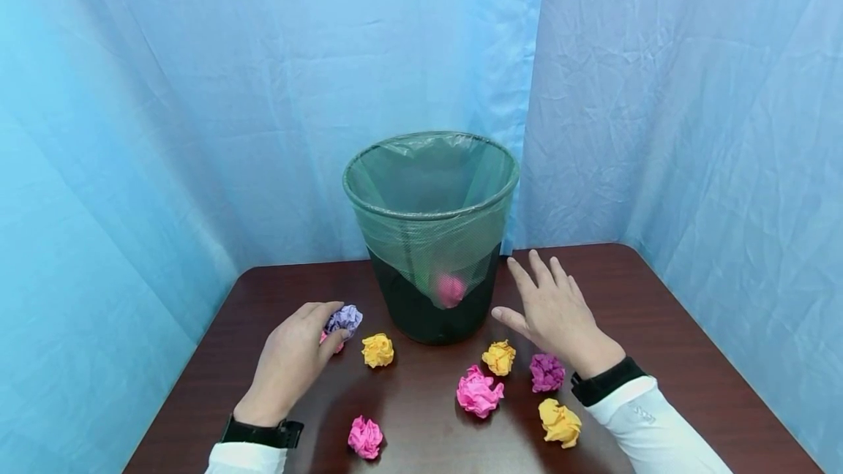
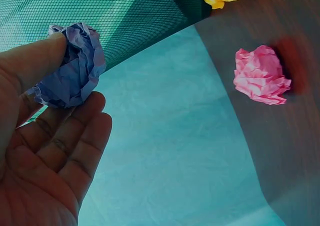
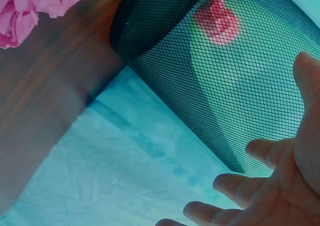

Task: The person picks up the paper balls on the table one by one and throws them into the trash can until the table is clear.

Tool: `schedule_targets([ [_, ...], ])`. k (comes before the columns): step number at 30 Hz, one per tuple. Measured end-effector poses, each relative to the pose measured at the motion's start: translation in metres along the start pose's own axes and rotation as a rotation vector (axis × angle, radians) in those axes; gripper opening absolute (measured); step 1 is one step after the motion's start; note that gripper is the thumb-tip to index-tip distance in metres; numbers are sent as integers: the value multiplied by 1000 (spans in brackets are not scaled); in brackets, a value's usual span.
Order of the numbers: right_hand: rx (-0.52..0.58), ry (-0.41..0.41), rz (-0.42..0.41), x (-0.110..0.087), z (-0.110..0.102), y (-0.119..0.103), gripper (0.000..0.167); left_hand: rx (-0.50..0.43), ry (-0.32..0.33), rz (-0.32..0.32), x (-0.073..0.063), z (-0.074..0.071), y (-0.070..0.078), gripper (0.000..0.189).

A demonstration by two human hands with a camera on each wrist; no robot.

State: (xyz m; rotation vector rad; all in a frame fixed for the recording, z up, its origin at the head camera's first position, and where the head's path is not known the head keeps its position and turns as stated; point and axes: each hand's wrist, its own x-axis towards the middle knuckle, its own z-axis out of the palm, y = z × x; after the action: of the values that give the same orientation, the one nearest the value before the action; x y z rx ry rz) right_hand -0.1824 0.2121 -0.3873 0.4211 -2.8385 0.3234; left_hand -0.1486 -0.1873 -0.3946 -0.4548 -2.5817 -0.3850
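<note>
My left hand (image 1: 294, 354) pinches a crumpled purple paper ball (image 2: 75, 66) between thumb and fingers, left of the mesh wastebasket (image 1: 431, 215). In the head view a pink paper ball (image 1: 334, 343) shows partly behind that hand; the left wrist view has a pink ball (image 2: 262, 75) on the table, apart from the fingers. My right hand (image 1: 557, 313) is held with fingers spread beside the basket's right side, holding nothing. Through the mesh and a thin plastic liner, a pink paper ball (image 3: 217, 21) is visible inside the basket.
On the dark wooden table (image 1: 428, 437) lie yellow balls (image 1: 377, 350), (image 1: 498, 358) and a larger yellow ball (image 1: 560, 423). Pink balls (image 1: 479, 391) and a nearer pink ball (image 1: 365, 437) lie in front. A magenta ball (image 1: 546, 372) sits by the right wrist. Blue curtains (image 1: 296, 93) surround the table.
</note>
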Motion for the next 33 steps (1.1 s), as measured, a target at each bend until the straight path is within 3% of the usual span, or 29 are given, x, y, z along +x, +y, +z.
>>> schedule_targets([
  [19,-15,-24,6,14,-25,-6,89,-5,146,77,20,-26,-3,50],
  [33,-28,-9,-8,23,-45,-8,91,-19,229,94,34,-41,2,52],
])
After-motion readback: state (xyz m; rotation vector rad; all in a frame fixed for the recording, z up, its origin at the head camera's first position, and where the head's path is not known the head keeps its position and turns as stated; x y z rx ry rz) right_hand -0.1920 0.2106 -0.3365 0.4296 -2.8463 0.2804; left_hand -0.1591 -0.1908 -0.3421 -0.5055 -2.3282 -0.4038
